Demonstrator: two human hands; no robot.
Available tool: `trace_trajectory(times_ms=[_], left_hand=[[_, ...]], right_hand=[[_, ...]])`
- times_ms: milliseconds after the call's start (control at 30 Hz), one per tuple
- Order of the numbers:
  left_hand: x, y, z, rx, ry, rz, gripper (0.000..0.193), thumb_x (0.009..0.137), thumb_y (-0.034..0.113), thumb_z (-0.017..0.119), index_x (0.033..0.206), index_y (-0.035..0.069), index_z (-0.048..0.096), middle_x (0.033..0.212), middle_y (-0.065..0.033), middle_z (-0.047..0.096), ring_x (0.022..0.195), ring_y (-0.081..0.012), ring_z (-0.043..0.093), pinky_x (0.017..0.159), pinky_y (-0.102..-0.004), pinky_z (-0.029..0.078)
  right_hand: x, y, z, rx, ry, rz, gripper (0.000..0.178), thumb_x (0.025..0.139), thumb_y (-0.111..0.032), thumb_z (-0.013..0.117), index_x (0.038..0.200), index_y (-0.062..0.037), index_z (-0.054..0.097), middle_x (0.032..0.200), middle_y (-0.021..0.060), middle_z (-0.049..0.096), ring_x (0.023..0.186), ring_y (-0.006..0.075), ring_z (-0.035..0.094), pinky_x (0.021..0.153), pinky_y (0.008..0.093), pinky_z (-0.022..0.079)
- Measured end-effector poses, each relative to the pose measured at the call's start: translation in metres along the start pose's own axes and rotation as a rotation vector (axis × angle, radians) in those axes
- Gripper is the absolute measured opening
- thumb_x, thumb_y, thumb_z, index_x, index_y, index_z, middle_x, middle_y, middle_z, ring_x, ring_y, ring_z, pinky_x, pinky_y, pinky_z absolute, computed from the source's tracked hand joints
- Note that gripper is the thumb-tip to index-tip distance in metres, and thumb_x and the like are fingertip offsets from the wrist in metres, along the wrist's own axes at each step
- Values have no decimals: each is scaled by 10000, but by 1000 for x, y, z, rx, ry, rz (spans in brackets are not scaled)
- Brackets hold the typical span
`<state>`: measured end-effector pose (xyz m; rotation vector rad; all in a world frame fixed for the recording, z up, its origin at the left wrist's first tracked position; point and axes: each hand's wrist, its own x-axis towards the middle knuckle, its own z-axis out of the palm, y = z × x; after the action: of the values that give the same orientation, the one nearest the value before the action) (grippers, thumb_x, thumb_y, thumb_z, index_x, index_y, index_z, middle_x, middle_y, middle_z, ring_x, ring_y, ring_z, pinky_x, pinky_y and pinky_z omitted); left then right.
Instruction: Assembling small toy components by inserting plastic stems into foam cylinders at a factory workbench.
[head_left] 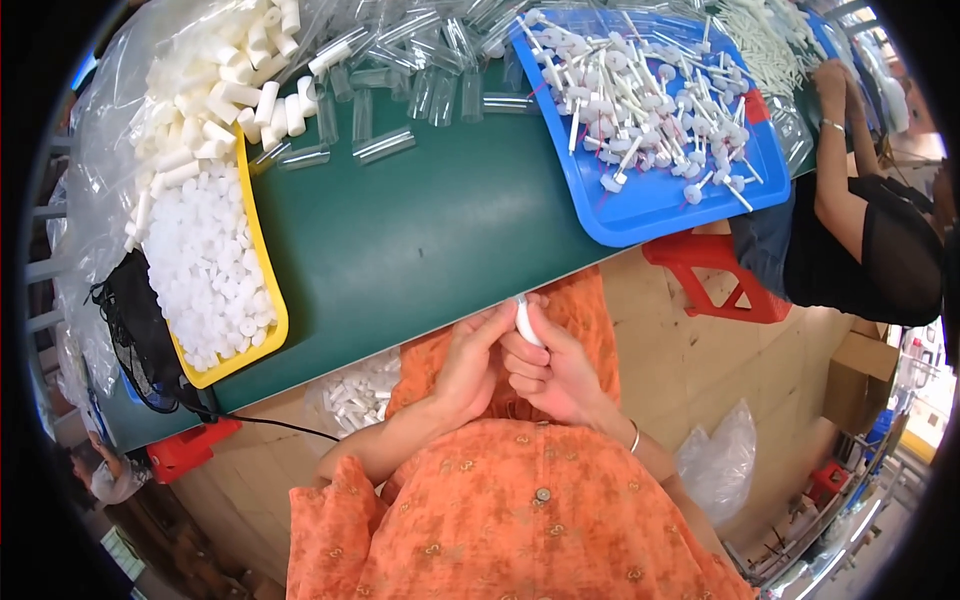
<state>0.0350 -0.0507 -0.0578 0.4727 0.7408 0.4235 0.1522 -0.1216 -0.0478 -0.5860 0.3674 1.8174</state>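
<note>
Just off the near edge of the green table, my two hands meet in front of my body. A short white cylinder (526, 323) stands tilted between them, and a small clear or shiny part shows at its upper end. My right hand (556, 372) is closed round it, thumb along its side. My left hand (472, 364) is closed as well, its thumb and fingertips pinching near the cylinder's top; its other fingers are partly hidden.
A blue tray (625, 232) holds many white stick-and-disc pieces. On the left, a yellow tray (281, 318) carries small white plugs, with foam cylinders (268, 102) heaped behind. Clear tubes (384, 146) lie along the back. A person (858, 215) works at right beside a red stool (715, 275).
</note>
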Motion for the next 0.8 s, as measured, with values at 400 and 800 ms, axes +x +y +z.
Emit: trace_trajectory(times_ms=[400, 800], left_hand=[[-39, 15, 1, 72, -114, -40, 327, 1018, 282, 496, 1181, 18, 599, 1060, -84, 670, 1004, -155, 638, 882, -314, 517], [-48, 12, 3, 150, -190, -75, 382, 991, 313, 545, 1164, -25, 585, 991, -104, 675, 907, -183, 654, 826, -329, 534]], right_hand=[[-41, -34, 15, -1952, -231, -1194, 568, 722, -193, 769, 1221, -14, 564, 1134, 137, 584, 993, 319, 577, 853, 388, 483], [-28, -18, 6, -1826, -217, -1255, 618, 606, -100, 749, 1172, -5, 520, 1097, 142, 559, 966, 322, 558, 812, 383, 490]])
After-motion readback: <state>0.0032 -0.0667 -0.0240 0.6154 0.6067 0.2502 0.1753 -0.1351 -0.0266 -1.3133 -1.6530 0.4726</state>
